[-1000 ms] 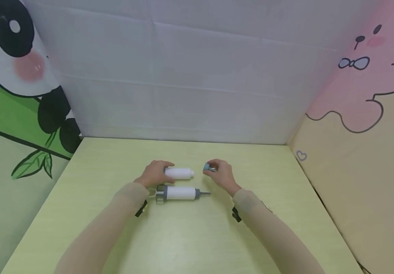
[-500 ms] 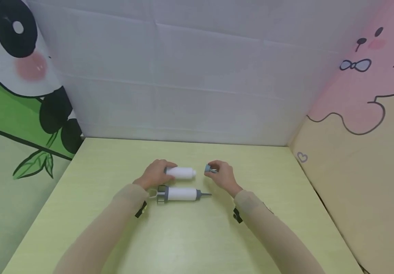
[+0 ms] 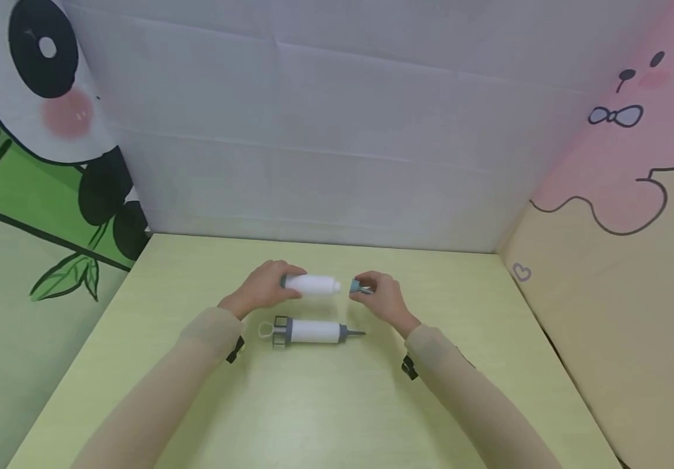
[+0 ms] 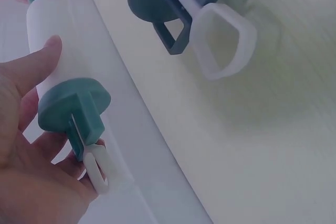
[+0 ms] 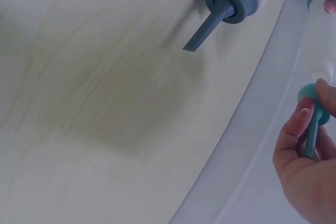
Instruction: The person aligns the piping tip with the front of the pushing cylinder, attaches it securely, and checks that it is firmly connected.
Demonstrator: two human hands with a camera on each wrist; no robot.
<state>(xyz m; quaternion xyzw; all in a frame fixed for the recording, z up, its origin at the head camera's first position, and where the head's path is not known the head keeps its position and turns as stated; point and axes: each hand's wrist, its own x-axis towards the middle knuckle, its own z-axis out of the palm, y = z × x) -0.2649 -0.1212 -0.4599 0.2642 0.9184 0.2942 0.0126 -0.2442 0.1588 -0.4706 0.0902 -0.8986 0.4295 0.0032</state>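
Note:
My left hand (image 3: 263, 285) grips a large white plastic syringe (image 3: 316, 284) round its barrel, level and raised off the table. At its rear are a teal end cap (image 4: 73, 103) and a white ring handle (image 4: 96, 174). My right hand (image 3: 388, 298) pinches a teal nozzle (image 5: 311, 132), its wide end facing the syringe's open front. A small gap parts them in the head view. Below both hands, a second white syringe (image 3: 315, 331) lies on the table, with a grey-blue nozzle (image 5: 210, 27) on its right end and a ring handle (image 4: 247, 40) on its left.
The pale yellow table (image 3: 313, 410) reaches back to a white cloth wall (image 3: 325, 143). Side panels with a panda drawing (image 3: 67, 111) and a pink cartoon animal (image 3: 612, 163) stand left and right.
My left hand has lifted the syringe off the table and brought its front closer to the nozzle. My right hand keeps its pinch, almost unmoved. The head view has shifted slightly.

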